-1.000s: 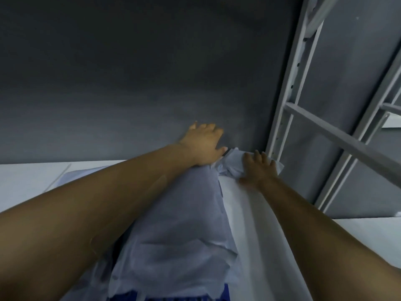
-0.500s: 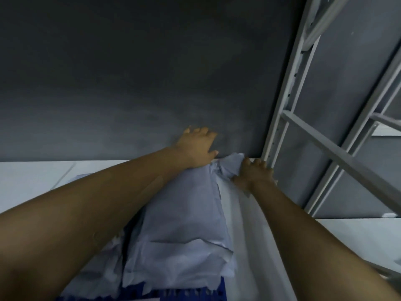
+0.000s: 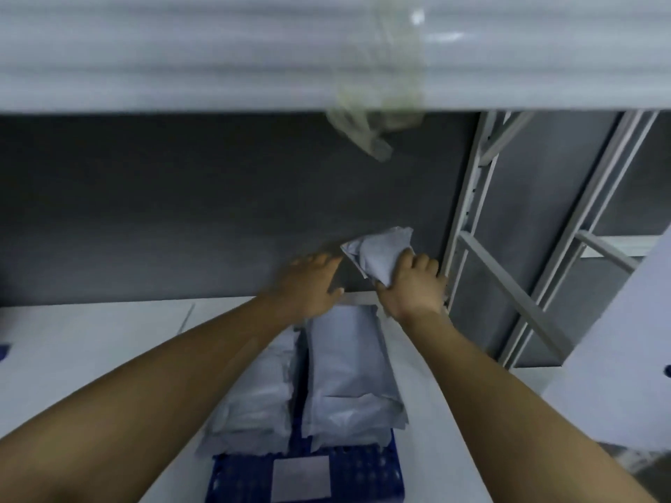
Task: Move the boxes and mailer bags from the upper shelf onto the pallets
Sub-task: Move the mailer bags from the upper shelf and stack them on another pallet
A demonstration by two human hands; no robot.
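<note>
My right hand [image 3: 412, 286] grips a small pale grey mailer bag [image 3: 381, 254] and holds it up in front of the dark back wall. My left hand [image 3: 308, 281] hovers just left of that bag with fingers spread, holding nothing. Below my arms, two stacks of grey mailer bags lie side by side on a blue pallet [image 3: 366, 473]: the left stack [image 3: 261, 397] and the right stack [image 3: 348, 375]. A white label [image 3: 300, 479] lies on the pallet's near part.
A pale shelf beam [image 3: 181, 52] with a crumpled clear plastic scrap [image 3: 374, 128] hanging from it crosses the top. A grey metal rack upright with diagonal braces [image 3: 508, 270] stands right of my right hand. A white surface [image 3: 90, 339] lies around the pallet.
My right hand has closed on a small mailer bag and lifted it off the stack. My left hand came off the bags. My view tilted up, showing the shelf beam.
</note>
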